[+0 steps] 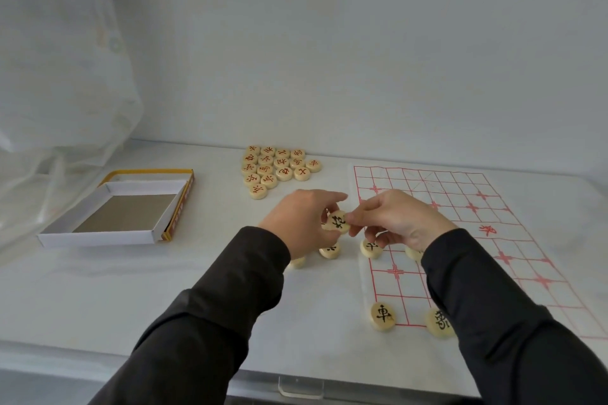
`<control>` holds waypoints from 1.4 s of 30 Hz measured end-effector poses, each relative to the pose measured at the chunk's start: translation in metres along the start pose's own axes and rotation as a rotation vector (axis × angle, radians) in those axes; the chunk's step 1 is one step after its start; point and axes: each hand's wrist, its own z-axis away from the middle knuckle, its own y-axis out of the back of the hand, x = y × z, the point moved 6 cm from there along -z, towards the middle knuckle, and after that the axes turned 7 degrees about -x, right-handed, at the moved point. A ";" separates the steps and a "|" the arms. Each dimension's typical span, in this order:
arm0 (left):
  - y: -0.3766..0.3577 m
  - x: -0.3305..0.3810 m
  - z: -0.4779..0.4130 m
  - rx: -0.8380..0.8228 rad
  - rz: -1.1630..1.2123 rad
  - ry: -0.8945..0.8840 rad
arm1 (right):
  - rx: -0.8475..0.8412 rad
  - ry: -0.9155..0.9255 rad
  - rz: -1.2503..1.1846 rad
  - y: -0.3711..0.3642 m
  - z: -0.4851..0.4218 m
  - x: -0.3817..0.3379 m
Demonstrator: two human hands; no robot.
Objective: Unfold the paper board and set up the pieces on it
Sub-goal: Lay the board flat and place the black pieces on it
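The white paper board (460,194) with a red grid lies unfolded on the table's right side. My left hand (302,223) and my right hand (398,220) meet just left of the board, both pinching one round wooden piece with a black character (337,223). Two black-marked pieces stand on the board's near edge, one (382,316) at the corner and another (439,323) partly behind my right sleeve. Several more black pieces (371,247) lie under my hands, partly hidden. A cluster of red-marked pieces (274,168) sits farther back on the table.
An open white cardboard box (115,210) rests in its yellow lid at the left. A sheer curtain (59,76) hangs over the far left. The wall stands right behind the table, and the table's front edge (296,385) is near me.
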 end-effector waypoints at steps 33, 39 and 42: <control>-0.045 0.046 -0.008 -0.058 -0.137 0.280 | 0.378 -0.067 0.101 0.039 0.073 0.058; -0.037 0.037 -0.020 -0.075 -0.171 0.270 | 0.370 -0.092 0.272 0.035 0.056 0.057; -0.036 0.030 -0.022 -0.071 -0.188 0.285 | 0.365 -0.082 0.284 0.035 0.050 0.054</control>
